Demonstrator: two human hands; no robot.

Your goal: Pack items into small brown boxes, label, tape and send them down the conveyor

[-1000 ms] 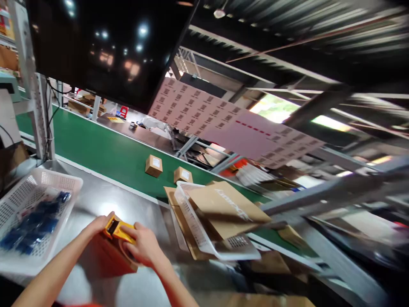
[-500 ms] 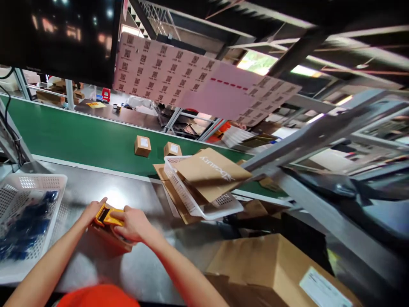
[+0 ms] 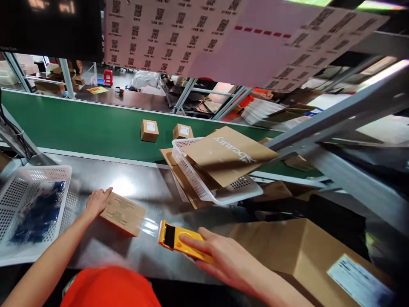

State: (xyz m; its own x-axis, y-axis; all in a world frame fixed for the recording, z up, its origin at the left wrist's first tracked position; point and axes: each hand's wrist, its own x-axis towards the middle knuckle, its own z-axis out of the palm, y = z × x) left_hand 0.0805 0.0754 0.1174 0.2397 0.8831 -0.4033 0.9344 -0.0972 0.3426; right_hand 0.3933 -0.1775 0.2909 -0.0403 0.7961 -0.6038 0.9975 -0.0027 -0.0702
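Observation:
A small cardboard box [image 3: 124, 214] with printed text on top lies on the metal table [image 3: 92, 164]. My left hand [image 3: 98, 201] grips its left end, fingers closed around the edge. To the right of the box, my right hand [image 3: 212, 251] is wrapped around a yellow tape dispenser [image 3: 187, 242]. A strip of clear tape [image 3: 150, 227] stretches between the box's right end and the dispenser. Part of the dispenser is hidden under my right hand.
At left stands a white basket [image 3: 68, 183] of dark blue packets. Another basket [image 3: 188, 181] holds flat cardboard [image 3: 228, 155]. Two small boxes [image 3: 149, 130] sit on the green conveyor [image 3: 96, 128] beyond. A large labelled carton [image 3: 287, 243] occupies the near right.
My right hand has drawn the tape dispenser off the box to the right, pulling out tape. The box's top is now uncovered while my left hand stays at its left end. The view has tilted down.

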